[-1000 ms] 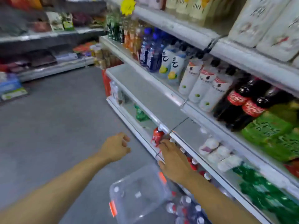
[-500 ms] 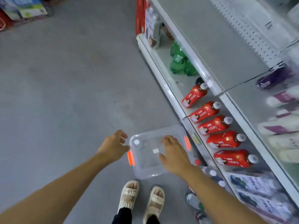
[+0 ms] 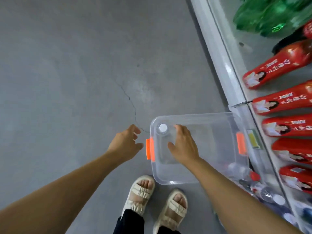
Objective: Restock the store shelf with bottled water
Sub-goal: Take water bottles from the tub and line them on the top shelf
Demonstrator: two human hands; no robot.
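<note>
A clear plastic bin point(image 3: 217, 132) with orange latches stands on the grey floor beside the bottom shelf. One clear water bottle point(image 3: 163, 129) with a white cap stands upright in its far left corner. My right hand point(image 3: 183, 144) hovers over the bin just right of that bottle, fingers spread and holding nothing. My left hand point(image 3: 125, 143) hangs outside the bin's left edge, near the left orange latch point(image 3: 150, 149), fingers loosely curled and empty. More water bottles point(image 3: 263, 190) with red and white caps lie by the shelf base at lower right.
The bottom shelf point(image 3: 224, 65) runs along the right, holding red-labelled bottles point(image 3: 276, 70) in a row and green bottles point(image 3: 270, 14) further back. My sandalled feet point(image 3: 140, 191) stand just in front of the bin. Cracked grey floor spreads to the left.
My view has tipped further down and closer to the bin. My right hand has moved left toward the bottle in the bin's corner. My left hand stays beside the bin's left latch.
</note>
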